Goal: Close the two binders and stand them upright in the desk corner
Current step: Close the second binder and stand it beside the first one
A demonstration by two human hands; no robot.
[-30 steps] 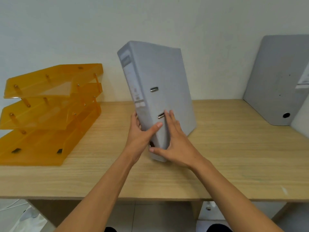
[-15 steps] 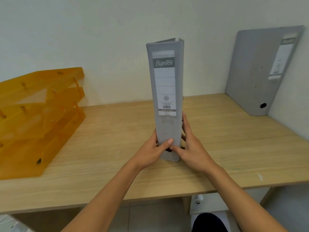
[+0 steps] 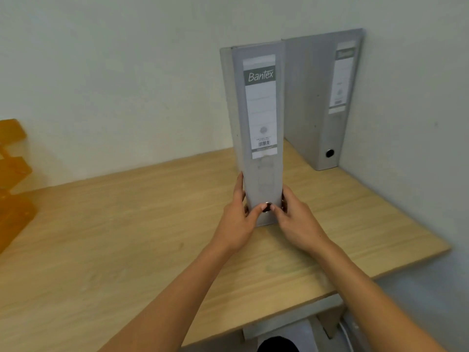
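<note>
Hands (image 3: 266,219) clasp upright binder (image 3: 258,118), open desk (image 3: 127,224) leftward.

A single wide-angle view from a camera worn on the person's head, looking forward and down across a wooden bench (image 3: 106,237) toward the corner where two pale walls meet at the right. The lens sits close: both forearms reach up from the bottom edge, and the left hand (image 3: 237,224) and right hand (image 3: 295,219) lie near the frame's centre. Straight edges bow slightly toward the borders.
</note>
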